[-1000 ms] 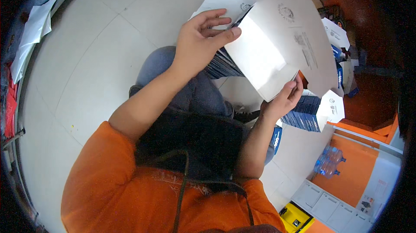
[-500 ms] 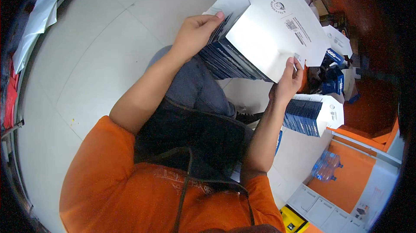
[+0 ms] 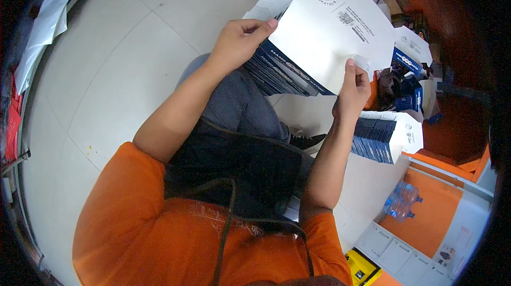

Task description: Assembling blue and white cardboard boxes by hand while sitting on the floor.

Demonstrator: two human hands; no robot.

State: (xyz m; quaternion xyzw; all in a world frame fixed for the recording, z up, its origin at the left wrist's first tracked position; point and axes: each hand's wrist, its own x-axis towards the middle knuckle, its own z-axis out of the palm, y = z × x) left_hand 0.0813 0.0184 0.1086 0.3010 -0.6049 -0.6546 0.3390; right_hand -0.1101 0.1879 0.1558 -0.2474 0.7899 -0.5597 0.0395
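Observation:
A stack of folded-flat cardboard boxes (image 3: pixel 274 76), navy on its outer edges, stands in front of me beyond my left knee. On top of it lies a large white cardboard panel (image 3: pixel 319 28) with a round printed mark and a small code square. My left hand (image 3: pixel 239 46) grips the panel's left edge, thumb on top and fingers curled beneath. At its near right corner my right hand (image 3: pixel 354 89) pinches the panel between thumb and fingers. The lower fingers of both hands are partly hidden.
To the right stands a second stack of navy and white boxes (image 3: pixel 372 139). Behind it, assembled navy boxes (image 3: pixel 412 94) lie among clutter on an orange shelf. Clear water bottles (image 3: pixel 403 201) sit lower right, above a yellow case (image 3: pixel 363 268). White sheets (image 3: pixel 45 36) hang at far left.
The white panel has shifted a little left and away from me, with both hands still on it. More of the navy printed side shows beneath its near edge.

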